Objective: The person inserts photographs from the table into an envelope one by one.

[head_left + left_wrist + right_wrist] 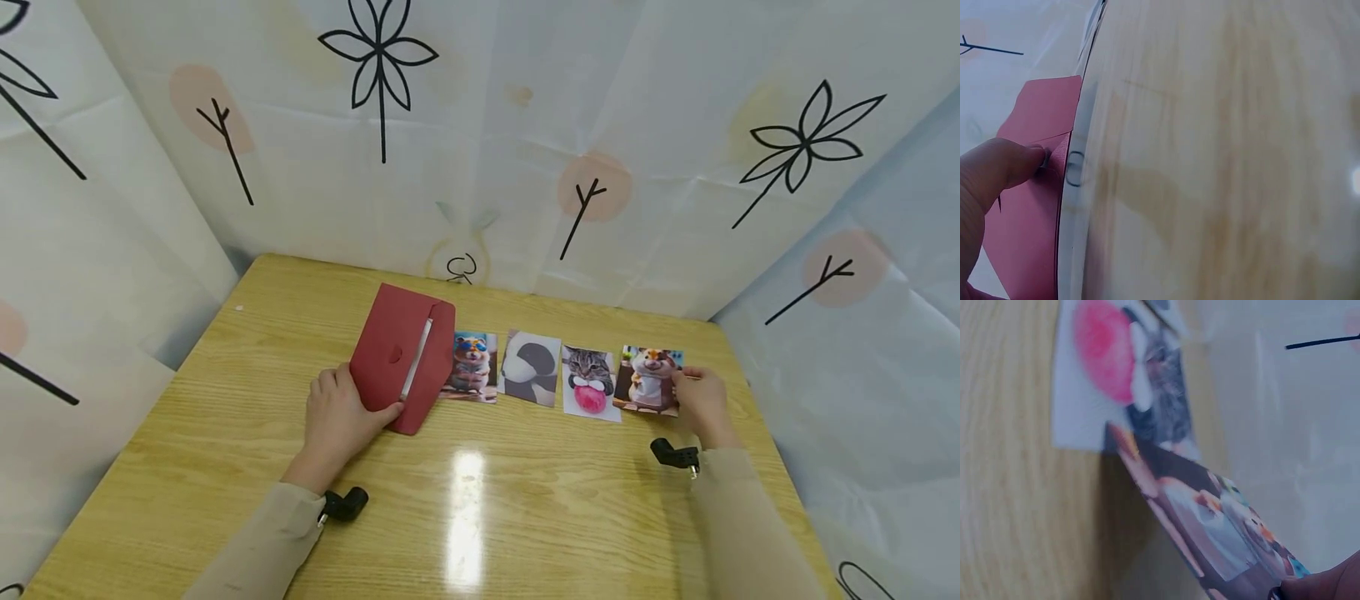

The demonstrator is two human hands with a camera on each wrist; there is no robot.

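A red envelope (390, 354) is gripped by my left hand (339, 421), its thumb (1013, 164) lying across the front. White shows along the slit by its flap. My right hand (703, 404) pinches the right edge of a hamster picture card (648, 382). In the right wrist view that card (1204, 519) is tilted off the table, its near corner over the cat card's edge. The cat card (590, 383) has a pink ball on it. Left of it lie a grey-and-white card (530, 368) and a card of a hamster in sunglasses (474, 367), partly covered by the envelope.
The wooden table (555, 517) carries the cards in a row towards its back edge. White patterned cloth (480, 167) hangs behind and at both sides. A black wrist device (347, 503) sits by the left cuff, and another black device (675, 454) by the right.
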